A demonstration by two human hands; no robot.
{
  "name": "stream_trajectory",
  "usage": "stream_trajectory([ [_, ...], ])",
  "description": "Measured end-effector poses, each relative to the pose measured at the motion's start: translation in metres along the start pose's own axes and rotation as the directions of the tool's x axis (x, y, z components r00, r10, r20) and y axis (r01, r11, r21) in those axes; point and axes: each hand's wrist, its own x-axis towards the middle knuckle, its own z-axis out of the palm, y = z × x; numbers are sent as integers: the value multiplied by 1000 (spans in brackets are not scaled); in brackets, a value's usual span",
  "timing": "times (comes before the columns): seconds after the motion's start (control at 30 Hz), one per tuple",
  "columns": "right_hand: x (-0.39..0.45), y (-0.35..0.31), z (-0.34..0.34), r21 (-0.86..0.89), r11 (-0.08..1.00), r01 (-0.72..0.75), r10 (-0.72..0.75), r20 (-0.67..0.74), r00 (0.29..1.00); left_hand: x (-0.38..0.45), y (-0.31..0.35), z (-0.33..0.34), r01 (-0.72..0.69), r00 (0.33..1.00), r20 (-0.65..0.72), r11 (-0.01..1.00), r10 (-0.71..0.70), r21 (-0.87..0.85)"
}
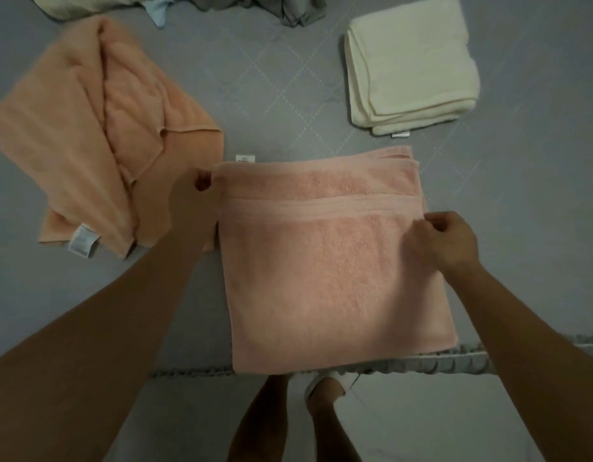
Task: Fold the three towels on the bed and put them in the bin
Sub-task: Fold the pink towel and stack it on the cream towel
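Note:
A pink towel lies folded into a rough square at the near edge of the bed. My left hand pinches its far left corner. My right hand is closed on its right edge at the woven band. A peach towel lies rumpled and unfolded to the left, with a white label at its near corner. A cream towel sits neatly folded at the far right. No bin is in view.
The grey quilted bed cover spreads under all three towels, and its ruffled near edge runs just below the pink towel. Bunched grey, blue and pale bedding lies along the far edge. My legs and a white slipper stand on the floor below.

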Motion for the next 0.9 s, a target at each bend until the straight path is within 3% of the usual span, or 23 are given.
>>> stream_trajectory([
  [0.17,40,-47,9,-51,997,63,-66,-65,996,15,-11,5,0,991,134,996,-11,84],
  [0.33,56,-68,14,-98,993,64,-72,-78,994,25,-3,9,-111,990,103,987,98,120],
  [0.53,76,-88,10,-15,990,139,-138,-267,954,28,-8,8,-110,994,18,991,109,82],
  [0.7,88,-71,22,-148,985,92,-104,-73,992,32,-9,11,-101,994,56,986,94,136],
  [0.9,86,-65,21,-31,996,82,-81,34,996,38,0,9,-147,975,200,960,100,236],
])
